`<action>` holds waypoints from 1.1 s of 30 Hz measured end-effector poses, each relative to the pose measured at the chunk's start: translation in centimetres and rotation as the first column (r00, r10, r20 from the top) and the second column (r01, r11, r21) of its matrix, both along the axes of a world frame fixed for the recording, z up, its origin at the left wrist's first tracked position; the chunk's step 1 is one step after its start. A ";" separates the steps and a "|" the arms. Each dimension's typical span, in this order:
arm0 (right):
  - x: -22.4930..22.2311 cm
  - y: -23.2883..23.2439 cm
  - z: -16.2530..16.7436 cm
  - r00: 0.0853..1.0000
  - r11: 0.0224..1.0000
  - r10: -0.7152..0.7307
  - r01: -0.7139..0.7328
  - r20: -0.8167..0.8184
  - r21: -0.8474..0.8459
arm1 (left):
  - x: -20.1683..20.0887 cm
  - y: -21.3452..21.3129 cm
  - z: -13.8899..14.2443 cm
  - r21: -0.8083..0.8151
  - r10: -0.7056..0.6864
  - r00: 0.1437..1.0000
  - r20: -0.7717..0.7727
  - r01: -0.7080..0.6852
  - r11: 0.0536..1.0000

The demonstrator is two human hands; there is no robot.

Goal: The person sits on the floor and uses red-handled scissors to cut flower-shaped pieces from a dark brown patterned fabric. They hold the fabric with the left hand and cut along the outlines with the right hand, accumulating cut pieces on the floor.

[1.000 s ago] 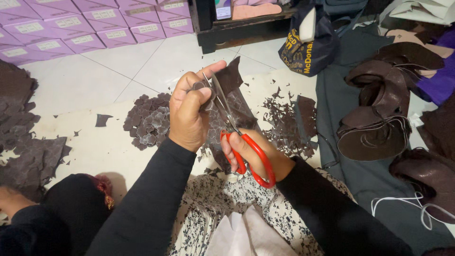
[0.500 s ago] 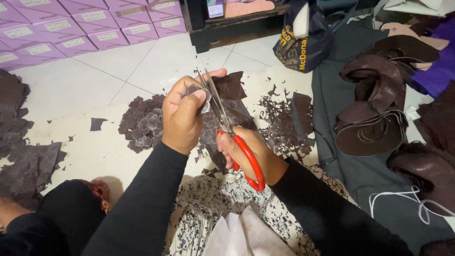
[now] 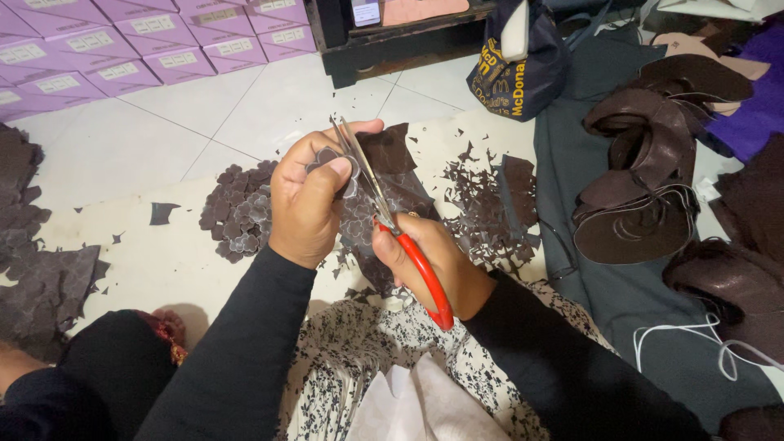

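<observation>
The left hand (image 3: pixel 306 200) is pinched shut on a small flower-shaped piece of dark brown leather (image 3: pixel 331 157), thumb and fingertips pressing it just beside the blades. The right hand (image 3: pixel 433 261) is closed through the red handles of the scissors (image 3: pixel 384 208), whose blades point up and away, nearly closed along the edge of the piece. All of this is held in the air above the person's lap and the floor.

The thumb sits very near the cutting edge, so I'd judge a slip or a hurried snip could nick it; the piece is small, and a loose pinch could let it twist and spoil the outline.

Below the hands a larger brown sheet (image 3: pixel 392 196) hangs, with a pile of cut flowers (image 3: pixel 241 212) to the left, trimmings (image 3: pixel 482 204) to the right and pink boxes (image 3: pixel 122 49) behind.

Against half a second ago, the hands have kept their grips, sitting a little lower in view, the scissors at much the same angle.
</observation>
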State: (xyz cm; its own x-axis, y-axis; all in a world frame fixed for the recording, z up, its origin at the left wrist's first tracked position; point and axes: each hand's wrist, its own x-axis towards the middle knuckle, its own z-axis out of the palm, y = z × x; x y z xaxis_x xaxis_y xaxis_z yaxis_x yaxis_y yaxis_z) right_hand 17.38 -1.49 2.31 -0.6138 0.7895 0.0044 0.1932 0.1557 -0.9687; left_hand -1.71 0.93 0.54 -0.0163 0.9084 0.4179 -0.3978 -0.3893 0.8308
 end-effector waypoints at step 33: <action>1.4 0.8 -1.2 0.992 0.985 0.121 -0.118 0.017 -0.125 | -2.9 -1.1 1.3 -0.057 -0.024 0.994 -0.108 0.018 0.998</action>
State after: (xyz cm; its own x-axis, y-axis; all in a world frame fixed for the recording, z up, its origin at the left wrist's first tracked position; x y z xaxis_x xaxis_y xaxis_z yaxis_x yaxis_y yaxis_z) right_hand 18.83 -0.65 1.12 -0.7027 0.7038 -0.1041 0.2039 0.0589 -0.9772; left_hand -4.59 -0.18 1.83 0.0457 0.9301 0.3645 -0.3117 -0.3334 0.8898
